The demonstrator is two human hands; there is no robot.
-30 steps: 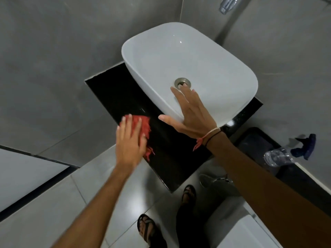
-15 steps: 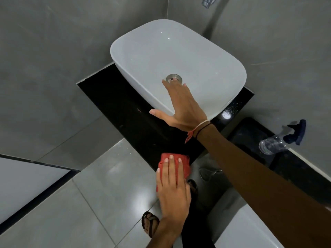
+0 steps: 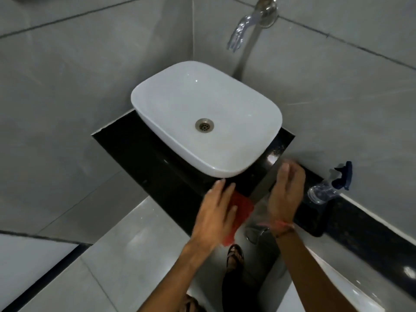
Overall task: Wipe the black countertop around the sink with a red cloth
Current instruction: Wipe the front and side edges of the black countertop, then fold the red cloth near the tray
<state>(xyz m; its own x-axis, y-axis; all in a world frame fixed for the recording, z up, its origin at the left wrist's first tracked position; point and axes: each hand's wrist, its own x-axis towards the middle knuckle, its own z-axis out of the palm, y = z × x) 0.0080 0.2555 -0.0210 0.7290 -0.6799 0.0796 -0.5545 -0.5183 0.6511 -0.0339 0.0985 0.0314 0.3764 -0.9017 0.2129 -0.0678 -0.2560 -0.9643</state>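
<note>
A white basin (image 3: 225,113) sits on the black countertop (image 3: 139,149) in a grey tiled corner. My left hand (image 3: 216,212) lies flat over the red cloth (image 3: 242,210) at the countertop's near front corner, pressing it down; part of the cloth hangs past the edge. My right hand (image 3: 284,192) is beside it on the right, blurred, fingers together and pointing toward the wall, holding nothing. Whether it touches the surface is unclear.
A clear spray bottle with a dark blue trigger (image 3: 328,188) lies on a lower black ledge (image 3: 360,224) at the right. A chrome tap (image 3: 249,23) sticks out of the wall above the basin. My sandalled feet (image 3: 235,257) stand on glossy grey floor tiles.
My right hand left the basin's rim and dropped to the right front of the countertop. The left hand with the cloth stayed at the front corner. The view pulled back, showing the tap.
</note>
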